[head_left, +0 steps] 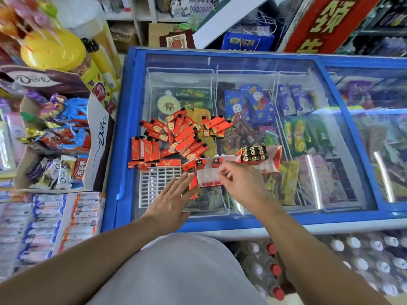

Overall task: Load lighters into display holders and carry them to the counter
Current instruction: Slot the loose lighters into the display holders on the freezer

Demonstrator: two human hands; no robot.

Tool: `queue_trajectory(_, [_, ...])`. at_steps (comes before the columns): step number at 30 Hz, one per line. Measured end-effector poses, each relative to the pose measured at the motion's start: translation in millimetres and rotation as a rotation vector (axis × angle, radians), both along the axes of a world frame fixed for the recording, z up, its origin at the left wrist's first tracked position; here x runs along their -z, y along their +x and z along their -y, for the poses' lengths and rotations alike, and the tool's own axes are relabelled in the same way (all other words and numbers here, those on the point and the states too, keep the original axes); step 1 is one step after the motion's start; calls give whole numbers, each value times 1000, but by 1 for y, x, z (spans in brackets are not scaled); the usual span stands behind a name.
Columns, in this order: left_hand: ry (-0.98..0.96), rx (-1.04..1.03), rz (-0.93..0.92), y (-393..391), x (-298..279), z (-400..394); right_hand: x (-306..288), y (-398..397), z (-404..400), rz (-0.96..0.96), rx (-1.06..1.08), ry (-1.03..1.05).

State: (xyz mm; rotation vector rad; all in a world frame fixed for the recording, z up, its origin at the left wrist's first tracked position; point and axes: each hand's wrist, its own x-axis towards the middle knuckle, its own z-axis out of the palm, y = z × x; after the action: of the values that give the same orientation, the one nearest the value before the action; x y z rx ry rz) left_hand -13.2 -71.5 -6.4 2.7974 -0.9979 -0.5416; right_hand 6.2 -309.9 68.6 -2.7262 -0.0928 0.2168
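A loose pile of red lighters (176, 133) lies on the glass lid of a blue freezer (123, 128). In front of it stands a red and white display holder (208, 177) with three lighters upright in its back row. My left hand (171, 199) lies flat with straight fingers against the holder's red left side. My right hand (242, 181) curls its thumb and fingers onto the holder's white insert, just below a standing lighter (217, 162). A second holder (271, 159) to the right carries several black-topped lighters. A white grid insert (158, 186) lies to the left.
Under the glass are baskets of wrapped ice creams (253, 106). A Dove chocolate box (66, 137) and candy displays crowd the left side. Bottled drinks with white and red caps (352, 256) stand on the floor at the lower right.
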Motion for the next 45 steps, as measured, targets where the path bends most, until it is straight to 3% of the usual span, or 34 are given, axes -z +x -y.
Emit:
queue_trajectory(4, [44,-170,-36,-5,2,-23,30,-9,-61,-235,-180,-132])
queue_trajectory(9, [165,-196,-113,-10,11,-47,47,3,-103,-364,-150,-295])
queue_trajectory(15, [107,-192,-176,-5,13,-51,47,11,-111,-399,-146,-406])
queue_trajectory(20, [63,-190,-164,-7,14,-54,54,-5,-109,-372,-134,-294])
queue_trajectory(24, [-148,-305,-140,-9,17,-52,42,-21,-81,-426,-84,-139])
queue_trajectory(27, [-390,-378,64,-6,14,-46,14,-27,-27,-440,82,15])
queue_trajectory(31, [-506,-257,192,12,-12,-12,-27,-17,65,-156,321,-83])
queue_trajectory(33, [-470,-154,199,23,-24,10,-35,-5,99,-53,403,-131])
queue_trajectory(36, [-383,-8,116,38,-44,52,-23,19,124,-57,363,-274])
queue_trajectory(40, [-73,140,39,54,-54,107,-9,38,122,-96,279,-220])
queue_trajectory(45, [140,234,69,66,-57,139,-1,43,125,-84,274,-164])
